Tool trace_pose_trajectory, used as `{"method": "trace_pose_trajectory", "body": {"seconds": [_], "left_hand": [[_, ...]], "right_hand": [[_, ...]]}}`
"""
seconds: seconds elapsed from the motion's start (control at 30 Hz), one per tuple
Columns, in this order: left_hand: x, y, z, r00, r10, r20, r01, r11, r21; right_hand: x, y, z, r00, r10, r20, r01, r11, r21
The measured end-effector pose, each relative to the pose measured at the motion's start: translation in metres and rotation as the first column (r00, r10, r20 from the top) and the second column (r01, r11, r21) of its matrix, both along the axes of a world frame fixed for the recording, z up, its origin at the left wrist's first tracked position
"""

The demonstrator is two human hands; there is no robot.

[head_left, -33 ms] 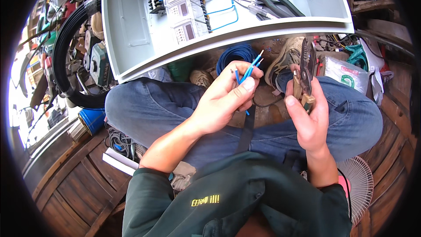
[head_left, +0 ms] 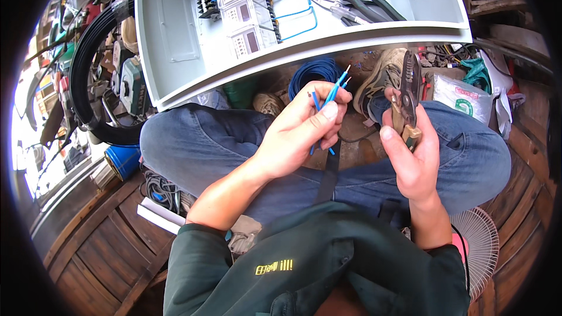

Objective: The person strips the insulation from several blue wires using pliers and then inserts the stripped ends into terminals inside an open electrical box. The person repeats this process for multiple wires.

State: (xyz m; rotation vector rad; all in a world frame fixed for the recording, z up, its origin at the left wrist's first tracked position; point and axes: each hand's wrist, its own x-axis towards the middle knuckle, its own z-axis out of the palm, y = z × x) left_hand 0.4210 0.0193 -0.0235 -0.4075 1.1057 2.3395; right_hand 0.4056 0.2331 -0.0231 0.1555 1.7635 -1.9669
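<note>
Left fingers (head_left: 321, 122) tight on blue wires (head_left: 334, 92), their middles hidden, right fingers (head_left: 397, 147) curled around partly covered pliers (head_left: 410, 91)

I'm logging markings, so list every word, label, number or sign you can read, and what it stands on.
Wording is not copied out here, only placed.
Dark green top: yellow print on its front.
White bag: red print and a green sign.
Three clear-covered modules: marks too small to read.
Pliers in the right hand, blue wires in the left hand: no readable marking.
</note>
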Motion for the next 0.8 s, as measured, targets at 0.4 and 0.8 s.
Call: {"method": "trace_pose_trajectory", "body": {"seconds": [0.4, 0.8], "left_hand": [[0.002, 0.000, -0.006, 0.997, 0.078, -0.029, -0.080, 0.994, -0.069], [0.002, 0.000, 0.001, 0.998, -0.031, -0.056, 0.015, 0.965, -0.261]], "right_hand": [[-0.005, 0.000, -0.003, 0.889, 0.302, -0.345, -0.132, 0.889, 0.438], [-0.009, 0.008, 0.000, 0.803, 0.420, -0.423, -0.130, 0.816, 0.564]]}}
